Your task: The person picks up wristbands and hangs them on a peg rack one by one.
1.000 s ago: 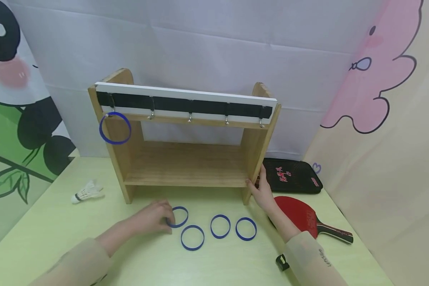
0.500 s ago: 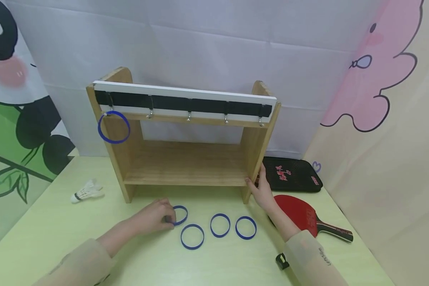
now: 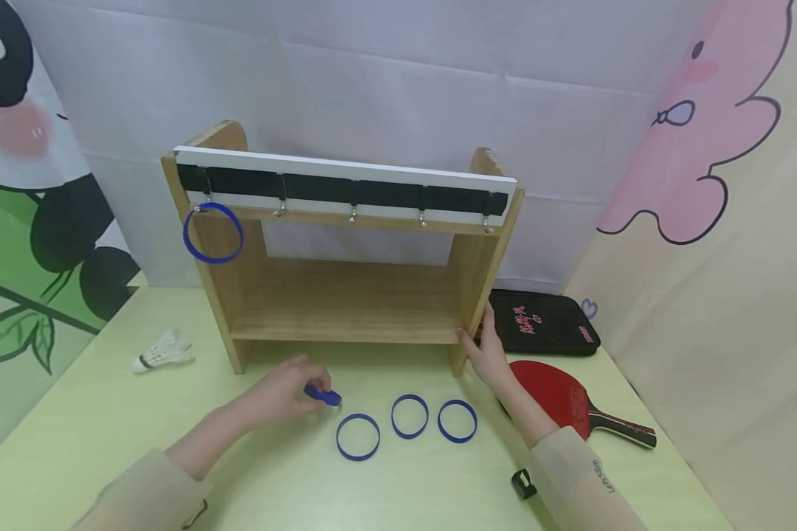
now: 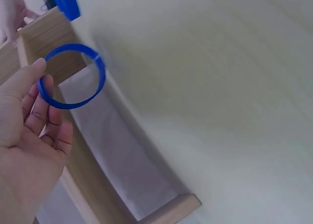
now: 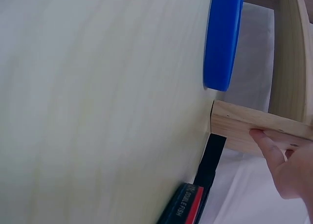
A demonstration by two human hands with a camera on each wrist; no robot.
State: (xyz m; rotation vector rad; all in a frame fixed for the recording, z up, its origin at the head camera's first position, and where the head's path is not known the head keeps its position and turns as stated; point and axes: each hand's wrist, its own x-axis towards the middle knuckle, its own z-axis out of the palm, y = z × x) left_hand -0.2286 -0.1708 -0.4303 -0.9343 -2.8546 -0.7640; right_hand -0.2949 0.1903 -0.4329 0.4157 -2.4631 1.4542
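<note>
left wrist view: held ring (image 4: 101, 79), its rim between thumb and index finger, loop projecting past the fingertips (image 4: 47, 82).
left hand (image 3: 282, 394): fingers pinching the held ring.
right hand (image 3: 488, 363): fingers gripping the shelf unit (image 3: 345, 302), right side.
loose rings (image 3: 358, 458): three, flat on the worktop (image 3: 279, 487).
hung ring (image 3: 214, 259): at the leftmost hook (image 3: 209, 196).

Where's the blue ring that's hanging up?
In the head view, the hanging blue ring is at the left, on the leftmost hook of the wooden rack, in front of its left side panel.
</note>
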